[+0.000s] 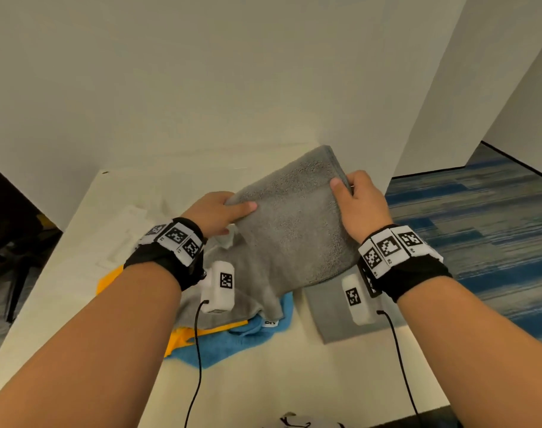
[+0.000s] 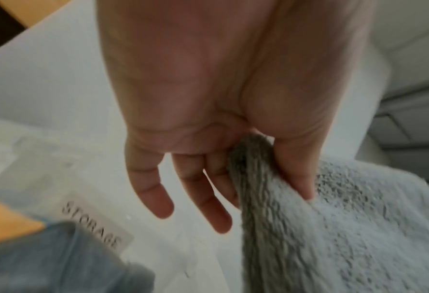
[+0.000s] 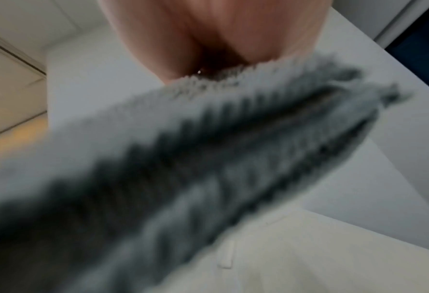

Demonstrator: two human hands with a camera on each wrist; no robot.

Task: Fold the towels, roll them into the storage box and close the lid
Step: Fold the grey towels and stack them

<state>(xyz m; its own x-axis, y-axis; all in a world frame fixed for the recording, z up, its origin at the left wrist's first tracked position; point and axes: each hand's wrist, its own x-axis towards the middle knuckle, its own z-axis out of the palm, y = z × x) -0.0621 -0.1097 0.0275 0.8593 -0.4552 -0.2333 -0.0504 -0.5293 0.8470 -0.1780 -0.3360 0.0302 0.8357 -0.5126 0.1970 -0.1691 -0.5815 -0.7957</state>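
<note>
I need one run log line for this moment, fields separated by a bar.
step: folding | left hand: pinches grey towel | right hand: grips grey towel | towel: lifted above table | waiting: blue towel, yellow towel

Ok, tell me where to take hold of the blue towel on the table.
Grip the blue towel at its near edge, coming from the near side: that part lies bare on the table, while the grey and orange towels cover its far part.
</note>
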